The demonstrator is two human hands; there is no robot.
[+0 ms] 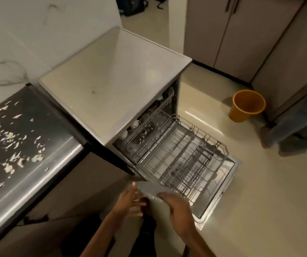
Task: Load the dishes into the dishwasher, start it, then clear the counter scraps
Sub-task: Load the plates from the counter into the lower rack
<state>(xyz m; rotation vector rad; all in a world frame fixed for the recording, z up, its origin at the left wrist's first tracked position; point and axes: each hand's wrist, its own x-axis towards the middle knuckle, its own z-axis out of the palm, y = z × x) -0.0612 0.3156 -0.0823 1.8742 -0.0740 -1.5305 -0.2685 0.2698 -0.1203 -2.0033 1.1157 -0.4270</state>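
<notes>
Dishwasher [115, 86] stands mid-scene, just right of the counter [43, 164], with its door [217, 201] folded down flat toward the near right. Lower rack [182, 156] is pulled fully out over the door; its wires carry no load that can be made out. Upper rack [149, 115] sits partly inside the cabinet, with a few pale rounded items in it, too small to identify. Dish [149, 191], grey, flat and blurred, is held in the air just beside the near left corner of the lower rack, apart from the counter. Right hand [178, 210] grasps the dish at its near right edge, fingers curled over the rim. Left hand [128, 201] is against the dish's near left side, one digit showing above the edge and the others below; blur prevents telling whether these fingers clamp the dish or only support it. Counter is dark on top with a steel front edge, and runs along the left. Scraps [10, 145], pale green, white and pink, lie scattered over its dark surface. Bin [247, 106], orange and upright, stands on the floor [260, 201] at far right, well apart from the door. Cabinets [223, 34] line the far right. A second person's legs [293, 130], in blue trousers, stand at the right edge, near the bin.
</notes>
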